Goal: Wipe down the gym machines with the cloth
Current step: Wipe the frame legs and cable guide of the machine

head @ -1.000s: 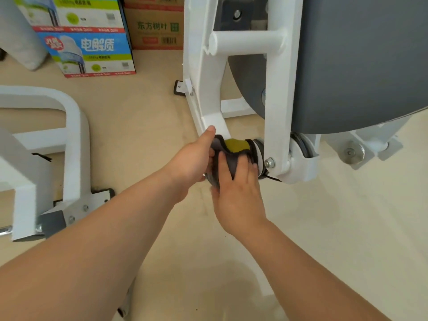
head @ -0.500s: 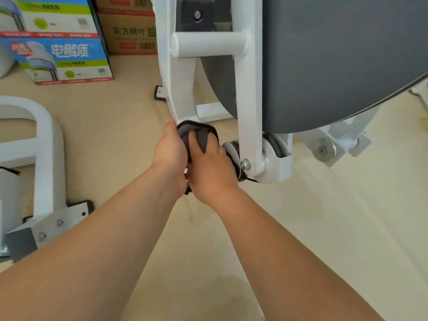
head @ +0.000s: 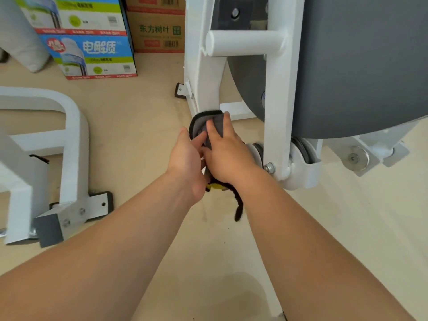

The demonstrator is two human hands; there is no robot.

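Observation:
A white-framed gym machine (head: 276, 93) with a large grey pad (head: 361, 66) fills the upper right. A grey cloth (head: 203, 125) with a dark edge is wrapped over a handle that sticks out left from the machine's lower pivot (head: 298, 158). My right hand (head: 228, 154) lies over the cloth with its fingers curled round it. My left hand (head: 186, 158) holds the cloth's left side, thumb up and fingers under it. A yellow patch (head: 214, 186) and a black strap (head: 238, 205) show below my hands. The handle itself is hidden.
A second white machine frame (head: 74, 140) with a bolted foot plate stands at the left. Blue and white cartons (head: 90, 49) and a brown carton (head: 157, 28) sit on the beige floor (head: 139, 107) at the back. A grey roll (head: 20, 40) leans at top left.
The cloth now covers the handle's yellow part, which showed a second ago. My right hand has slid up over the cloth. A black strap now hangs below my right wrist.

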